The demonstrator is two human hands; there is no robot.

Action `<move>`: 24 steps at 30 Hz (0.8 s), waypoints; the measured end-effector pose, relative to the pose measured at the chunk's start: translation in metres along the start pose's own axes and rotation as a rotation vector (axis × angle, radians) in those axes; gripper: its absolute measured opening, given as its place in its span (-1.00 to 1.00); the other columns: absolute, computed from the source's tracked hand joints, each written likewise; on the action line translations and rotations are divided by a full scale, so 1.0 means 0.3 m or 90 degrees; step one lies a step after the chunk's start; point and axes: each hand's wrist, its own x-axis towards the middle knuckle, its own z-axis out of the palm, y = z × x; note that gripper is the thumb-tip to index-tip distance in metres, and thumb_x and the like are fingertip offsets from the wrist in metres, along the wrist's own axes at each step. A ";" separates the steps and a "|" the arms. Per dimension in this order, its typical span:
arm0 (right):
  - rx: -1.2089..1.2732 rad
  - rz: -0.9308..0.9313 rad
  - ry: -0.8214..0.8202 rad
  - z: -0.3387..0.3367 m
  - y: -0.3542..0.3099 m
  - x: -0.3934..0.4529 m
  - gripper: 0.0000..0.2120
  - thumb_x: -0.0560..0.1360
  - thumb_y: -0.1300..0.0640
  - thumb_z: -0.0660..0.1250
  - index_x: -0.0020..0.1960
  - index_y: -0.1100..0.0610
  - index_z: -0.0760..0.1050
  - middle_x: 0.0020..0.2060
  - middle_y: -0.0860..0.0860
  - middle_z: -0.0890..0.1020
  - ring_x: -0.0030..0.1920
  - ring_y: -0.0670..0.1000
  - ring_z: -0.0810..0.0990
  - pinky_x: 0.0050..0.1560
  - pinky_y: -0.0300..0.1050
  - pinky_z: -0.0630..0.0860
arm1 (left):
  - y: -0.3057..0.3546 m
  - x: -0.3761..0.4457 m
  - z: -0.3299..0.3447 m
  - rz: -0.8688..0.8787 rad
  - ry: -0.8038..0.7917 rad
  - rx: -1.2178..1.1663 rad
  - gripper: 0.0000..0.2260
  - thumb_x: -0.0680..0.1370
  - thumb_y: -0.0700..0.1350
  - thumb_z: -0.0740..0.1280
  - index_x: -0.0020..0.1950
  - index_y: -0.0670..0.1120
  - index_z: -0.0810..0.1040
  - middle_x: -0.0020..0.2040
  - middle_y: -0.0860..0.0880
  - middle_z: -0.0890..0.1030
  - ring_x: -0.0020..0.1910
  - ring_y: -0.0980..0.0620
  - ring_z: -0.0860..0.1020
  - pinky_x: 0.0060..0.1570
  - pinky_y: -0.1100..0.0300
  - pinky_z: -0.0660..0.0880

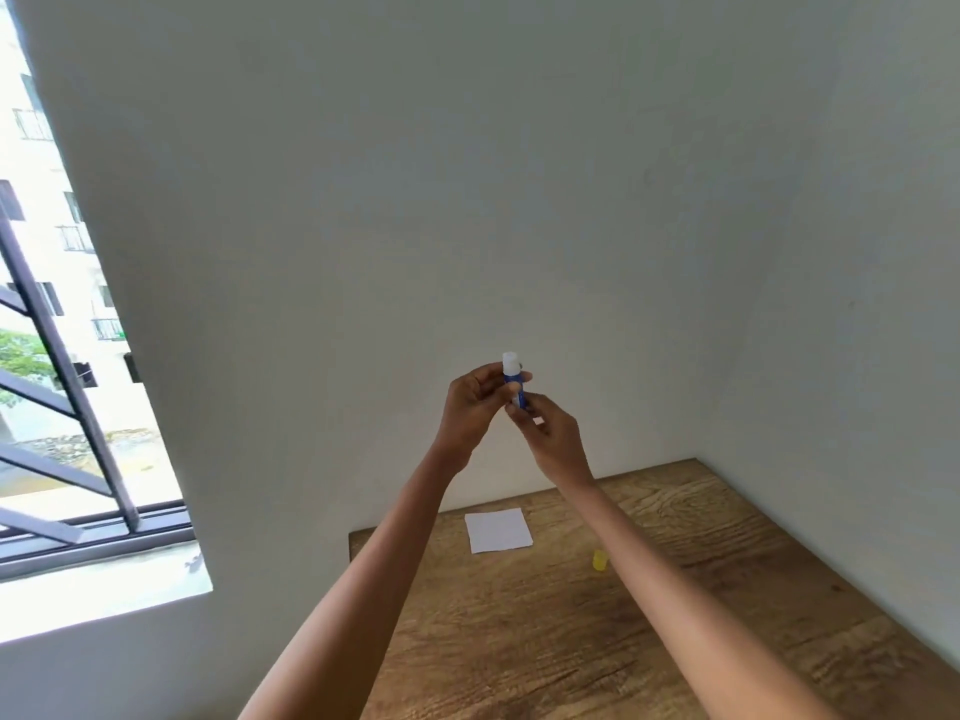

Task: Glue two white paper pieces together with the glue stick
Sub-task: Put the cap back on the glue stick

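Above the wooden table (571,641), the left hand (470,407) grips the upright glue stick (514,379) near its top; the right hand (553,433) pinches its base.

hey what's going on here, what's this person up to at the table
A person holds a blue glue stick up in the air with both hands: the left hand grips its upper part and the right hand pinches its base. The white glue tip is exposed. Below, white paper lies on the wooden table, with a small yellow cap to its right. No gluing has started yet.
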 end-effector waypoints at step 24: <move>0.053 0.012 0.153 0.044 -0.007 0.127 -0.62 0.42 0.15 0.44 -0.39 0.01 0.26 -0.51 -0.08 0.31 -0.50 -0.13 0.27 -0.44 -0.35 0.24 | 0.013 0.146 -0.002 -0.003 -0.018 0.077 -0.76 0.48 -0.35 0.33 0.14 -0.22 0.56 0.01 -0.14 0.64 -0.09 0.19 0.63 0.03 0.31 0.55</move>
